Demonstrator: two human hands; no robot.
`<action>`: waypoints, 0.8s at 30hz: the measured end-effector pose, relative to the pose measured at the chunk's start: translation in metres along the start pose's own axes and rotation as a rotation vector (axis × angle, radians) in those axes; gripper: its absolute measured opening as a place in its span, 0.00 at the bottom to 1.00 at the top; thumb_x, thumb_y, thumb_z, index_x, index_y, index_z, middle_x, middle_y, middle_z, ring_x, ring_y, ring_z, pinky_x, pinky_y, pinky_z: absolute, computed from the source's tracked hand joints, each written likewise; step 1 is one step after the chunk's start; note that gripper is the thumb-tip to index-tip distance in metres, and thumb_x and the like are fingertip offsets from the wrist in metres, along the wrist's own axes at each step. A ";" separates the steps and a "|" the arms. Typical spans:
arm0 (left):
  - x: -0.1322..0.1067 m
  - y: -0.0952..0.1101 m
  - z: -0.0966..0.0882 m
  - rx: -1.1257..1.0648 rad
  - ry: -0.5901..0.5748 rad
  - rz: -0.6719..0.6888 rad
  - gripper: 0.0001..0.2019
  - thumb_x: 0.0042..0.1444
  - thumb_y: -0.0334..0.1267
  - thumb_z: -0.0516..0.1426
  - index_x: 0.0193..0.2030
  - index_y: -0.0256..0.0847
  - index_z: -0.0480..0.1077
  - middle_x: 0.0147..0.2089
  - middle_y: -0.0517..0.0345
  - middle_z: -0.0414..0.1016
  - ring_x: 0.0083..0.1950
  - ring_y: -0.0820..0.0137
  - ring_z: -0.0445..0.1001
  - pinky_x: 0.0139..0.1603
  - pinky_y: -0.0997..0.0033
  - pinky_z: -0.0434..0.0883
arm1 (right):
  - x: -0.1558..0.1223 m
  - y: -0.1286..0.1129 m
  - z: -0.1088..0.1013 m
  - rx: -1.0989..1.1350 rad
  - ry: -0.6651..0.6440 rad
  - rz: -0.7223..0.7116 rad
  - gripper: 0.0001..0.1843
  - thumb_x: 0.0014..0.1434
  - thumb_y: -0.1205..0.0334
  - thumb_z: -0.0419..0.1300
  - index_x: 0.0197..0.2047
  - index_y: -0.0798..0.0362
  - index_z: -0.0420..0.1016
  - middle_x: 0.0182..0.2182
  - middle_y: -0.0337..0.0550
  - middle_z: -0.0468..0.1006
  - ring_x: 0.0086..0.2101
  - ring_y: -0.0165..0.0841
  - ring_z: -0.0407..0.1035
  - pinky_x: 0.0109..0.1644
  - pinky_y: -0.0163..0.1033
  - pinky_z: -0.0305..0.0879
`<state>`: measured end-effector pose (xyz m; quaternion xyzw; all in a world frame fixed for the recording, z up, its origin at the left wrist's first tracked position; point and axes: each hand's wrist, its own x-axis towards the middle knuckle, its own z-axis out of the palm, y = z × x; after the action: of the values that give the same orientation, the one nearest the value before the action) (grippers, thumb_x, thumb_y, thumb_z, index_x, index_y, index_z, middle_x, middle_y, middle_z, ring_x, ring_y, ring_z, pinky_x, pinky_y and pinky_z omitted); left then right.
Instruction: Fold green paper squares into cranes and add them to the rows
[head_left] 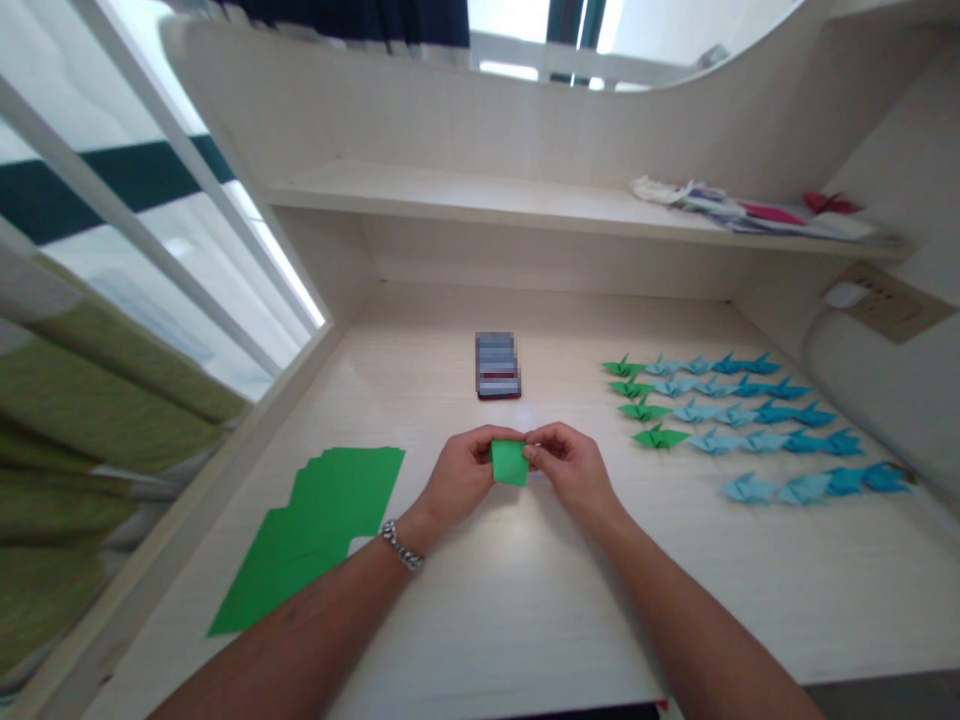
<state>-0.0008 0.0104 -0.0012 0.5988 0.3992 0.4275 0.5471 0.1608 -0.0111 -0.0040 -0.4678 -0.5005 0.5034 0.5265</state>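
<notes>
Between my hands is a small folded piece of green paper (510,464), held just above the desk. My left hand (466,470) grips its left edge, with the thumb and fingers closed on it. At the upper right corner my right hand (573,466) pinches the same paper between thumb and fingertips. To the left lies a fanned stack of green paper sheets (322,520), partly covered by my left forearm. Rows of folded paper cranes stand on the right: green cranes (660,437) at the left ends, then pale blue cranes (750,488) and deeper blue cranes (825,442).
A phone (497,365) lies beyond my hands on the desk (420,330). Above it runs a shelf (465,200) with papers (735,208) at its right. A plug and cable (845,294) hang from the wall socket (900,305). White bars (187,210) and a green cloth (135,380) border the left.
</notes>
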 end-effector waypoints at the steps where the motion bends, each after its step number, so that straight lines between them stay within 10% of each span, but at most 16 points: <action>1: 0.000 0.000 -0.001 0.016 0.018 0.004 0.12 0.43 0.31 0.63 0.38 0.36 0.75 0.37 0.52 0.79 0.38 0.66 0.76 0.38 0.70 0.73 | 0.000 0.000 0.001 -0.006 0.001 -0.001 0.09 0.47 0.61 0.65 0.33 0.54 0.75 0.26 0.41 0.77 0.29 0.32 0.71 0.35 0.38 0.69; 24: -0.004 0.003 0.005 -0.038 0.026 -0.006 0.04 0.50 0.32 0.59 0.33 0.35 0.71 0.25 0.58 0.75 0.26 0.73 0.72 0.28 0.75 0.70 | 0.002 0.004 0.003 0.294 -0.041 0.267 0.15 0.43 0.55 0.69 0.31 0.55 0.75 0.23 0.39 0.76 0.24 0.28 0.69 0.30 0.34 0.63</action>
<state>0.0031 0.0046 0.0012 0.5814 0.4000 0.4412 0.5544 0.1576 -0.0090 -0.0080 -0.4377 -0.3658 0.6458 0.5075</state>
